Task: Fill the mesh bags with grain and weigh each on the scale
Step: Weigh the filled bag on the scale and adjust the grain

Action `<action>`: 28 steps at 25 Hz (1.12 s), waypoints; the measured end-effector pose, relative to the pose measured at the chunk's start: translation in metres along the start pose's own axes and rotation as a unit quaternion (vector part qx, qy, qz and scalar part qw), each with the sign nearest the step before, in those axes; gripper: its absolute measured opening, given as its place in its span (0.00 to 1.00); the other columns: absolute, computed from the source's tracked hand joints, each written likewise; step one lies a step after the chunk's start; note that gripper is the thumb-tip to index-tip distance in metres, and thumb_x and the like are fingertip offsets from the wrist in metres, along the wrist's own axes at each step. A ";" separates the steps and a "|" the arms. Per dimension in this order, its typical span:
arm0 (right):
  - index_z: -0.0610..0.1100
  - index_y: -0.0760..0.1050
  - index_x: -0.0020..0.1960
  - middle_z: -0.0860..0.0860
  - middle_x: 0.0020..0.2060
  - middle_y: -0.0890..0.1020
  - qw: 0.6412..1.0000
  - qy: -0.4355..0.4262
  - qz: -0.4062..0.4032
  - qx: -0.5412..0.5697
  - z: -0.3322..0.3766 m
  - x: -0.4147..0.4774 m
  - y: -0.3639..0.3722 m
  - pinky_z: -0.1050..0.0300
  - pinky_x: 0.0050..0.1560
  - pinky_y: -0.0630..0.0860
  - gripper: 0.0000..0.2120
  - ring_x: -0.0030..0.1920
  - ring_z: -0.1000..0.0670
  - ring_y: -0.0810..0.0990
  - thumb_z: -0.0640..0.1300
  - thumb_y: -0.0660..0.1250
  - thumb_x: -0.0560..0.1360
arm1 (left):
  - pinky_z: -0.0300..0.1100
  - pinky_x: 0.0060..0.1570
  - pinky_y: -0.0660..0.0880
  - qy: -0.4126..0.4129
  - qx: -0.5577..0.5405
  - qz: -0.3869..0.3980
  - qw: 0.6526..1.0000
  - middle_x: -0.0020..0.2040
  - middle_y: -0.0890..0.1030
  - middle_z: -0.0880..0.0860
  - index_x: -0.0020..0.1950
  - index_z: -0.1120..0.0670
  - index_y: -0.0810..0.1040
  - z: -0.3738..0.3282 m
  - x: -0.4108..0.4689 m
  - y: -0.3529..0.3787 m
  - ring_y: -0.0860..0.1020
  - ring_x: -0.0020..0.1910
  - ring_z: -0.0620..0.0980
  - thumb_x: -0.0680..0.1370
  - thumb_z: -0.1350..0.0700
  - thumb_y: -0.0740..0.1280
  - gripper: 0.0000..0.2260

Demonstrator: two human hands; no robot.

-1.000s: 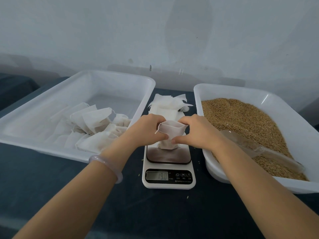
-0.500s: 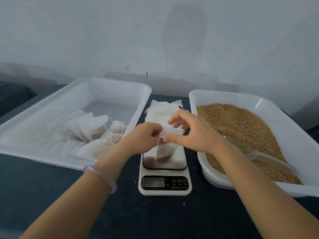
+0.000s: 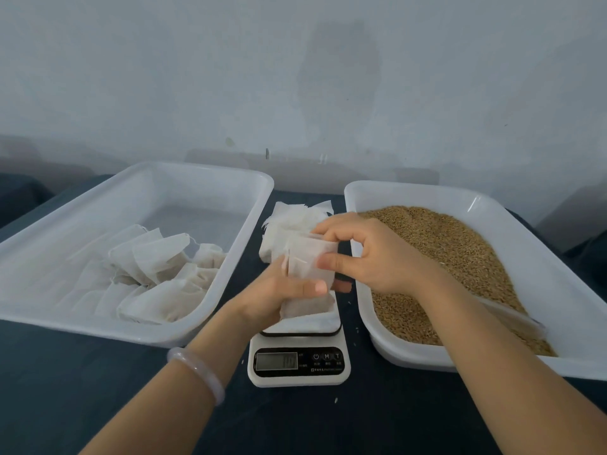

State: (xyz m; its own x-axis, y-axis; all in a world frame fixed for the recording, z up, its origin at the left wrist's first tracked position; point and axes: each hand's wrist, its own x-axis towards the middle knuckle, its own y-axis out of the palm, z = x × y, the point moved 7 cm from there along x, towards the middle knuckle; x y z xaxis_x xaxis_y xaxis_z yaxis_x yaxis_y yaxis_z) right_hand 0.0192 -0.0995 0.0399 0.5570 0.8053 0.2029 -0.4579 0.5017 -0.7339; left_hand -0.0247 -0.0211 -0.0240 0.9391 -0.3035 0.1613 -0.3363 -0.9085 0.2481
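Observation:
A white mesh bag (image 3: 307, 261) with grain in its bottom is held just above the white kitchen scale (image 3: 298, 366). My left hand (image 3: 279, 293) grips the bag's lower part from the left. My right hand (image 3: 368, 254) pinches its open top rim from the right, fingers partly spread. The bag's lower end hangs over the scale's platform; whether it touches I cannot tell. The scale's display is lit, its digits blurred. A white tray of brown grain (image 3: 440, 257) lies at the right, with a clear scoop (image 3: 512, 318) in it.
The white tray (image 3: 65, 310) at the left holds several filled mesh bags (image 3: 157, 280). A stack of empty bags (image 3: 295, 218) lies behind the scale between the trays. A dark cloth covers the table (image 3: 98, 389). A wall rises right behind.
The bag has been lifted a little off the scale platform. My right hand went from pinching the bag's top closed to holding its rim open, and my left hand slid down to its lower part.

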 end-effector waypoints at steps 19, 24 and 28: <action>0.59 0.74 0.48 0.62 0.49 0.77 0.927 0.362 0.035 -0.094 -0.179 -0.131 -0.087 0.60 0.53 0.70 0.16 0.51 0.60 0.75 0.54 0.77 0.64 | 0.37 0.32 0.76 -0.081 0.223 -0.141 0.961 0.36 0.80 0.51 0.55 0.52 0.71 -0.010 0.052 0.022 0.78 0.31 0.42 0.69 0.64 0.74 0.19; 0.57 0.72 0.46 0.58 0.50 0.78 0.913 0.348 0.052 -0.206 -0.183 -0.139 -0.088 0.59 0.53 0.73 0.11 0.49 0.58 0.76 0.45 0.72 0.71 | 0.38 0.33 0.78 -0.083 0.240 -0.156 0.955 0.38 0.79 0.51 0.52 0.51 0.73 -0.009 0.065 0.026 0.79 0.32 0.43 0.69 0.62 0.75 0.17; 0.59 0.73 0.58 0.59 0.58 0.75 0.890 0.245 -0.013 -0.384 -0.160 -0.124 -0.105 0.48 0.71 0.59 0.14 0.59 0.55 0.73 0.46 0.66 0.75 | 0.34 0.30 0.76 -0.083 0.275 -0.182 0.941 0.40 0.79 0.53 0.49 0.51 0.73 -0.009 0.067 0.025 0.78 0.28 0.40 0.69 0.60 0.75 0.15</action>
State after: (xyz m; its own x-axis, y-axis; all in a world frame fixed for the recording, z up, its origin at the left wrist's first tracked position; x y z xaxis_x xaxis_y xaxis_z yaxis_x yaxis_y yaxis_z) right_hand 0.1089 -0.3028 -0.0113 0.8816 0.4685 0.0567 0.0628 0.0025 -0.9980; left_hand 0.0291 -0.0618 0.0017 0.9984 0.0565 -0.0020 0.0537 -0.9584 -0.2803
